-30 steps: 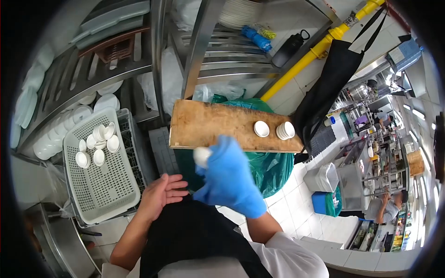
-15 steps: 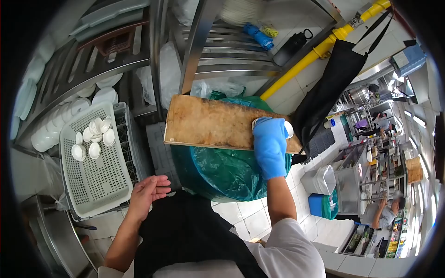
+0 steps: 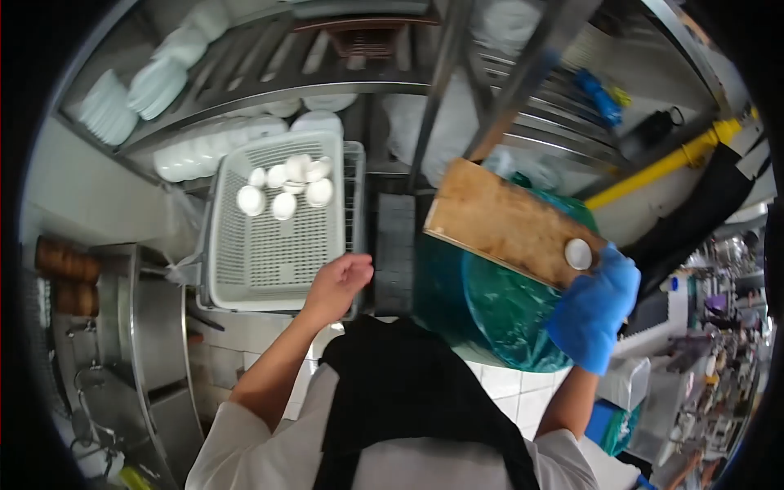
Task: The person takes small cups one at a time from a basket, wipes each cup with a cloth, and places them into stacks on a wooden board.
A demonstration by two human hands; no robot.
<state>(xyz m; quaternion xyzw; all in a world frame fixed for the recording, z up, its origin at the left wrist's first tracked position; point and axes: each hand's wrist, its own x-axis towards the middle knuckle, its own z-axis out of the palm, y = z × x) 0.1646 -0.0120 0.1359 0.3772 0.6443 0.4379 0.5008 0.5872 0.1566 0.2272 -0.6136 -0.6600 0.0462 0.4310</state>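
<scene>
My left hand point(image 3: 339, 284), bare and loosely curled with nothing visible in it, hovers by the near right corner of a white perforated basket point(image 3: 273, 282). Several small white dishes point(image 3: 284, 206) lie in the far part of that basket. My right hand point(image 3: 596, 304), in a blue glove, is at the right end of a stained wooden board point(image 3: 498, 216). One small white dish point(image 3: 578, 254) shows on the board just left of the glove. Blur and the glove hide whether the fingers grip anything. Under the board is a bin lined with a green plastic bag point(image 3: 514, 318).
White bowls and plates point(image 3: 220, 145) stand stacked on the metal rack point(image 3: 269, 94) behind the basket. A yellow pipe point(image 3: 653, 175) and a black hanging apron point(image 3: 702, 220) are at the right. A steel cabinet point(image 3: 159, 327) stands at the left.
My view has turned left, so the basket sits more centrally and the board farther right. The gloved hand has shifted towards the board's near right edge, uncovering the small dish there.
</scene>
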